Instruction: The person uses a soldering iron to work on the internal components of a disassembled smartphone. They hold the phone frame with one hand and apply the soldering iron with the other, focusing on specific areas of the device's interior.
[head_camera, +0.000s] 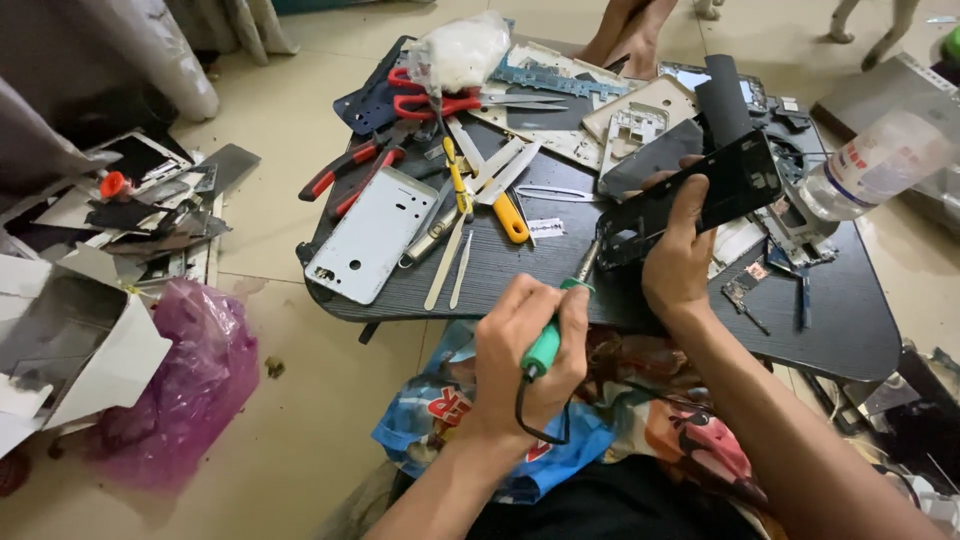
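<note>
Soldering iron at the near-left end of a stripped black phone frame, low dark table.

The left hand (528, 350) is clenched round the green handle of the soldering iron (553, 335); its tip meets the near-left end of the black phone frame (700, 195), which the right hand (677, 262) grasps and tilts above the table (560, 265). Progress, as a judgement: frame already bare of screen and back, work at the contact point in hand, not finished. A silver back cover (372, 235), red pliers (350, 170), red scissors (440, 100) and a yellow-handled tool (505, 212) lie untouched on the left. The tip's exact contact point is too small to make out; the frame's far end overlaps other parts; the iron's cord runs out of sight below.
</note>
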